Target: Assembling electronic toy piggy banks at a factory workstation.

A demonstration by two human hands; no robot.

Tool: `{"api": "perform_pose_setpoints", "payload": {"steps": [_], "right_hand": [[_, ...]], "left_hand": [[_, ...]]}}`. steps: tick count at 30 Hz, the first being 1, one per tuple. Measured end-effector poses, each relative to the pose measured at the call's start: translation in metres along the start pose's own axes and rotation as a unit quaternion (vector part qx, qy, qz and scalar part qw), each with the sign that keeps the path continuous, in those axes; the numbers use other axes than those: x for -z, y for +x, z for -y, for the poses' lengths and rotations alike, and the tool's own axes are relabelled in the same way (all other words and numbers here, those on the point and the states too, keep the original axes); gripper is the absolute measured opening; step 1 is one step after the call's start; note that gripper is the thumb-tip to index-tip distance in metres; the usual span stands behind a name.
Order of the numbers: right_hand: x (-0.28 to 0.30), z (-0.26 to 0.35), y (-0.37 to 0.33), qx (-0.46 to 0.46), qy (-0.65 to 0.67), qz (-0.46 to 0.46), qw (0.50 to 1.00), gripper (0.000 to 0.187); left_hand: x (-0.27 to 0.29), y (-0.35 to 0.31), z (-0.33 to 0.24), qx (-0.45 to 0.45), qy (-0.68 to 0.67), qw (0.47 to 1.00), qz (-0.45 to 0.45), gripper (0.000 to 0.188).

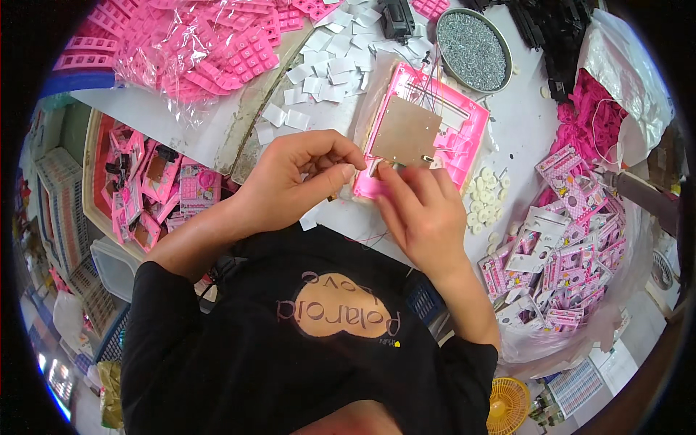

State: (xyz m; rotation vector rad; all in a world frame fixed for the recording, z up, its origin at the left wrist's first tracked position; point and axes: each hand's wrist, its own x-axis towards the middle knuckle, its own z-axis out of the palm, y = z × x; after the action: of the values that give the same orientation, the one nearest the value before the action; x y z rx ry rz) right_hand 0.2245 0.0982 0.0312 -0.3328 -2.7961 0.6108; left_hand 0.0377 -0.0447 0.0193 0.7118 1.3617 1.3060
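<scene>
A pink plastic housing (470,119) lies on the table in front of me, with a flat brown circuit board (406,132) set in it and thin wires running over its upper part. At the housing's lower left corner, my left hand (308,172) has its fingers curled and its thumb and index tips close together. Whatever they pinch is too small to make out. My right hand (426,210) reaches over the housing's lower edge, fingertips bent down just below the board and near the left hand's. Its fingers are slightly blurred and cover what they grip.
A round metal tin (475,51) of small screws stands behind the housing. White paper squares (330,76) and pink keypads (250,54) lie at the back left. White plastic rings (484,203) are to the right, beside a bag of pink printed panels (554,261). A bin (93,181) holds pink assemblies.
</scene>
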Motion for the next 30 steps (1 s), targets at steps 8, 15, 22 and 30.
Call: {"api": "perform_pose_setpoints", "payload": {"steps": [8,15,22,30], "right_hand": [[-0.008,0.006,0.000,-0.002,-0.077,0.047,0.996,0.039],[0.001,-0.009,-0.002,0.019,0.025,0.067,0.997,0.030],[0.011,-0.005,-0.012,-0.014,-0.017,-0.062,0.998,0.023],[0.019,-0.001,-0.045,-0.196,0.247,-0.090,0.945,0.024]], "left_hand": [[0.009,0.003,-0.002,-0.086,0.010,0.993,0.080,0.028],[0.006,0.017,-0.006,-0.154,0.198,0.968,0.012,0.023],[-0.010,0.030,-0.009,-0.319,0.268,0.909,-0.017,0.019],[-0.035,0.047,-0.011,-0.338,0.360,0.864,0.097,0.018]]}}
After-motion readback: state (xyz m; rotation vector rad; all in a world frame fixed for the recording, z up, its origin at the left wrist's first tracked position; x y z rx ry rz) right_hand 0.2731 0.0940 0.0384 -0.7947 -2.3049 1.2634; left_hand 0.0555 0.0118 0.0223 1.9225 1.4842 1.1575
